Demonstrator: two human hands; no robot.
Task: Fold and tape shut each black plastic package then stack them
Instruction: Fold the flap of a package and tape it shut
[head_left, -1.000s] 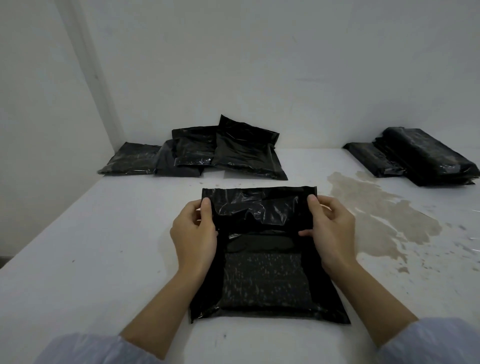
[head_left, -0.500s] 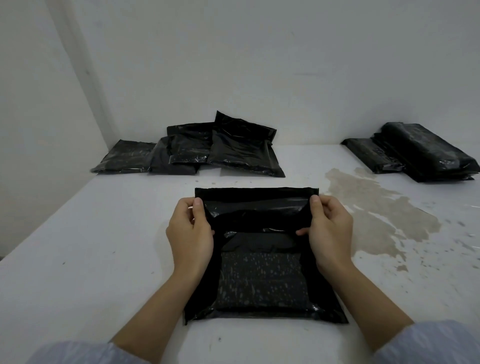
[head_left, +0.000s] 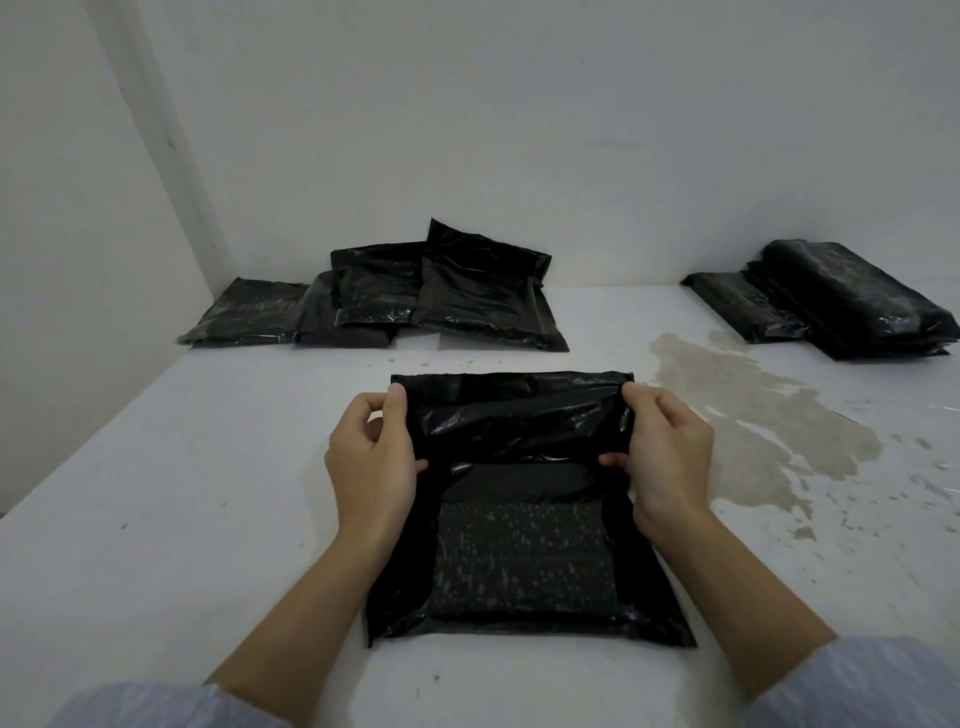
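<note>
Left hand (head_left: 371, 462) pinches package (head_left: 519, 551) flap at 9 o'clock | right hand (head_left: 667, 457) pinches it at 3 | package flat on bench (head_left: 156, 519)

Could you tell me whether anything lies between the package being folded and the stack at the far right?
Nothing visible does: only bare table and a brownish stain lie between the package and the stack.

Both hands, left hand (head_left: 371, 467) and right hand (head_left: 667, 457), pinch the flap of a flat glossy black plastic package (head_left: 524, 561) on the stained white tabletop (head_left: 208, 493).
</note>
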